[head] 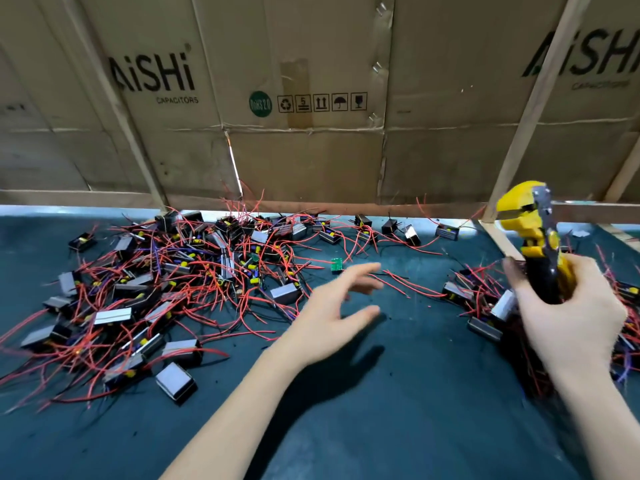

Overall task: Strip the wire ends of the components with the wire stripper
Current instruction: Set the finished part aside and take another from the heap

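My right hand grips the yellow wire stripper upright, head up, right of the big component pile. My left hand, fingers spread and empty, hovers just right of that pile, nearer to it; red leads trail toward the hand.

From my view I see two bare forearms, both uncovered up to the bottom of the picture, with no sleeve, cuff or glove on either. My left hand is bare, with no ring or band that I can make out, though its fingers are blurred. My right hand is bare too, and its wrist carries no watch or strap.
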A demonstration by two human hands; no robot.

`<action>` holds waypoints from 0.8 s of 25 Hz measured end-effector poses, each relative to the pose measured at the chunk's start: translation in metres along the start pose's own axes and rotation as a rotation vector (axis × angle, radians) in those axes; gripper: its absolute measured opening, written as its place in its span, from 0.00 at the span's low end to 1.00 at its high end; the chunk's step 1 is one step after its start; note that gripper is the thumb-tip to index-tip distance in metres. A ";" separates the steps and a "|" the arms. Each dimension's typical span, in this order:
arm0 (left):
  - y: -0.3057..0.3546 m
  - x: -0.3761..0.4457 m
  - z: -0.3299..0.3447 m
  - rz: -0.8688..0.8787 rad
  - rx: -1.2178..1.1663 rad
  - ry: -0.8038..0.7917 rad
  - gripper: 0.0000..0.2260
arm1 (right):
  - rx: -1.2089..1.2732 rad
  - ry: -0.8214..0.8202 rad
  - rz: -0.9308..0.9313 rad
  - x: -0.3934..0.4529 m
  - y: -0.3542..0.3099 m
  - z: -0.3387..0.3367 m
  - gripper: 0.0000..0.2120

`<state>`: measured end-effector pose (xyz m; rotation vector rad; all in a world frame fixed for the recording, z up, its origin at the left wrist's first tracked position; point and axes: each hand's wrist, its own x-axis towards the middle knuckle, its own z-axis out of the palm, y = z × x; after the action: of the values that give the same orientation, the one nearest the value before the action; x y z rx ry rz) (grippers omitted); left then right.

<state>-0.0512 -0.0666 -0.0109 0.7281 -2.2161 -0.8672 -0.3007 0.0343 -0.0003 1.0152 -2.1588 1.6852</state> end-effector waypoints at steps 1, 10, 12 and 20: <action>-0.005 0.001 -0.011 -0.012 0.020 0.136 0.21 | 0.062 -0.019 0.017 -0.001 -0.001 0.001 0.25; -0.067 -0.016 -0.097 -0.433 0.415 0.961 0.10 | 0.913 -0.865 0.353 -0.022 -0.016 0.014 0.21; -0.076 -0.022 -0.106 -0.548 0.495 0.903 0.10 | 0.734 -0.825 0.405 -0.025 -0.013 0.020 0.25; -0.077 -0.028 -0.112 -0.743 0.801 0.933 0.13 | 0.532 -0.567 0.401 -0.019 -0.004 0.020 0.28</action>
<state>0.0676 -0.1384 -0.0128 1.9194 -1.3348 0.1792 -0.2793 0.0229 -0.0142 1.4040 -2.4233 2.5020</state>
